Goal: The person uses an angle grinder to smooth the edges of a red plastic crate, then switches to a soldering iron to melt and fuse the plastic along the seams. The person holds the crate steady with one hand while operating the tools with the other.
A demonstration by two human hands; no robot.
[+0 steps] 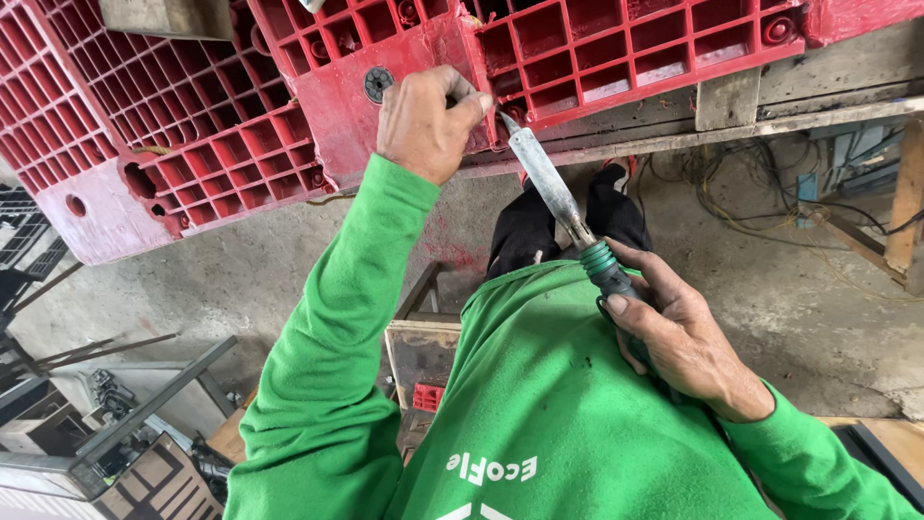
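Rough grey concrete floor (241, 279) fills the background, strewn at three o'clock with loose cables (741, 183) and a wooden frame, while a weathered plank bench (731, 135) runs across the upper right and carries the work. Lying on that bench at twelve o'clock from the person is a large red moulded-plastic pallet with a ribbed grid underside (577, 48); a second red grid piece (144, 125) slopes away toward ten o'clock. The seam between the two red sections sits dead ahead, just above both hands. Nearer to it is the left hand (423, 120), raised at twelve o'clock with the green sleeve stretched straight up; its fingers are curled closed over the edge of the red plastic, thumb pressed beside a round black fastener (378, 84), so it braces the pallet rather than holding any loose thing. Lower down at four o'clock, close to the chest, the right hand (683, 337) is wrapped shut around the dark handle with green collar of a long flat-bladed metal heating iron (553, 183). That tool's long axis runs diagonally from the right hand at four o'clock up toward eleven o'clock, and its tip meets the red plastic just beside the left fingertips (481, 101), touching or nearly so. Wrist bent back, the right forearm comes in from the lower right corner.
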